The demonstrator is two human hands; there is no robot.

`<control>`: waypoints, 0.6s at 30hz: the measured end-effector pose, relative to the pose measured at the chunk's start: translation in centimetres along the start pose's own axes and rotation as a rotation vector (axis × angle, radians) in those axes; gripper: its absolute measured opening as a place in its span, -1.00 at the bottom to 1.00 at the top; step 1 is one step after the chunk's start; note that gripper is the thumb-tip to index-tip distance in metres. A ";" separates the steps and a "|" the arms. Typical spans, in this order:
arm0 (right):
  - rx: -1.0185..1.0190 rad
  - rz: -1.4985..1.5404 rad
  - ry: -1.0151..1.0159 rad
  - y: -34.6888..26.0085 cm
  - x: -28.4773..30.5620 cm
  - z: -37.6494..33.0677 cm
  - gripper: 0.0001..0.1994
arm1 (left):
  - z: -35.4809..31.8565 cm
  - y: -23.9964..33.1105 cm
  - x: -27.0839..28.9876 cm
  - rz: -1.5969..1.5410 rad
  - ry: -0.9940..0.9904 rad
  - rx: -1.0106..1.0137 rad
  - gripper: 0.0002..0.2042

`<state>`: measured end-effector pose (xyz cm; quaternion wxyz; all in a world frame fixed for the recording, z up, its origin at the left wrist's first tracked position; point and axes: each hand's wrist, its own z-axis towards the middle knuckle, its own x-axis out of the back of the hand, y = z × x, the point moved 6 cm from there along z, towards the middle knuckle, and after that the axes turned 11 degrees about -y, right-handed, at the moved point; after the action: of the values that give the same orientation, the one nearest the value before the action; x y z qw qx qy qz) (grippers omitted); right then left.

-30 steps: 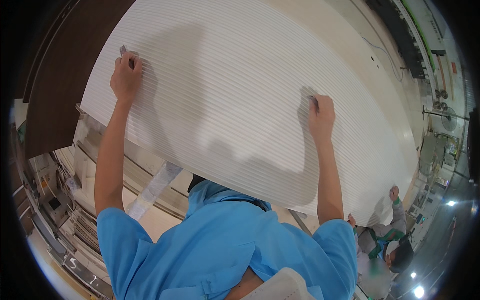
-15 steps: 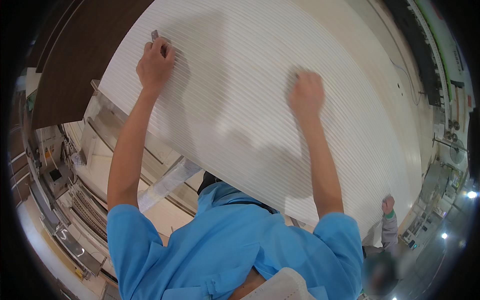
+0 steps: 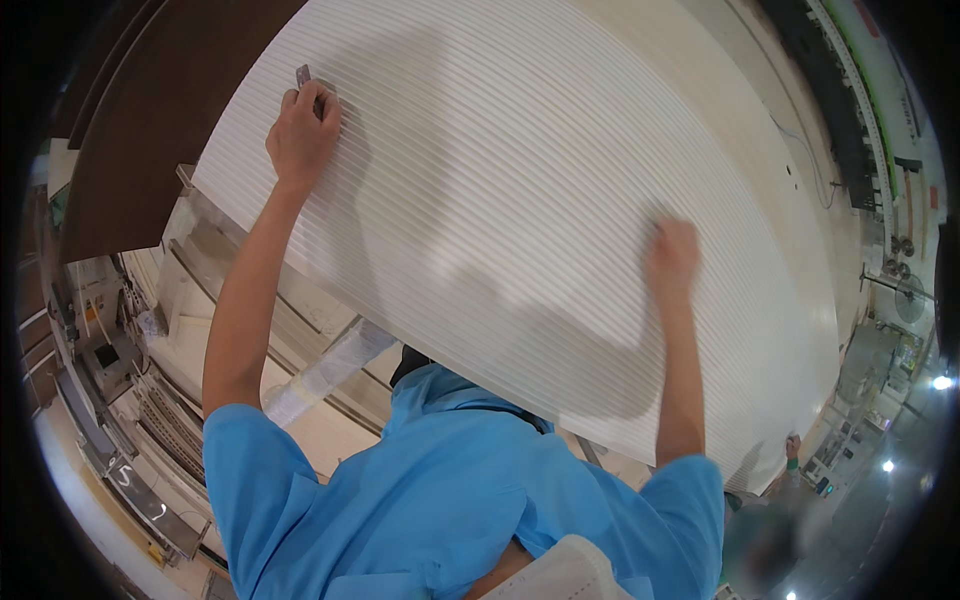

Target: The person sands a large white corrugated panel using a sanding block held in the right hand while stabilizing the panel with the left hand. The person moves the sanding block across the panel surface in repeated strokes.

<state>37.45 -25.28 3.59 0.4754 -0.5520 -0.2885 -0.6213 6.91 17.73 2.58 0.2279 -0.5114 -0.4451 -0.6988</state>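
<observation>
A large white panel with fine parallel grooves [image 3: 520, 220] spreads out in front of me. Over its far left part, my left hand [image 3: 303, 140] is closed on a small flat grey metal piece [image 3: 303, 74], whose end pokes out past the fingers. My right hand [image 3: 672, 262] is curled over the panel's right half, smeared by motion. Whatever its fingers hold, if anything, is hidden in the blur. Both arms cast soft shadows on the grooves.
Dark brown boards [image 3: 160, 130] stand at the far left. Below the panel's left edge lie a plastic-wrapped roll [image 3: 330, 370] and stacked strips [image 3: 180, 430]. At the lower right, another person's hand [image 3: 793, 446] is by the panel's corner. A black rail [image 3: 840, 100] runs along the far right.
My right hand has swept right and nearer to me across the grooves. My left hand stays almost in place with the metal piece. The other person's hand has moved slightly right and nearer.
</observation>
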 end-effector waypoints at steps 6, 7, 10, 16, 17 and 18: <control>-0.123 0.028 0.010 2.6 -0.3 -3.0 -0.82 | 0.2 0.0 -0.3 0.026 -0.045 0.062 -0.86; -0.097 -0.033 0.009 -0.2 -3.1 0.9 -0.84 | 0.2 0.1 -0.2 0.020 -0.025 0.041 -0.86; -0.053 0.118 -0.073 -9.9 -9.8 14.7 -0.81 | 0.2 0.5 0.0 0.053 0.019 0.011 -0.86; 0.119 0.284 -0.018 -15.9 -10.0 21.8 -0.82 | -0.1 0.1 0.4 0.074 0.003 -0.001 -0.84; 0.180 0.270 0.041 -13.8 -8.9 18.7 -0.81 | -0.2 0.1 0.5 0.063 0.014 -0.032 -0.84; 0.147 0.231 0.047 -10.4 -7.8 15.0 -0.80 | -0.1 0.2 0.5 0.045 0.028 -0.045 -0.84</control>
<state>33.66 -5.96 1.22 0.5894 -0.5306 -0.2567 -0.5525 6.81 17.63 3.13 0.2381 -0.5165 -0.4146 -0.7104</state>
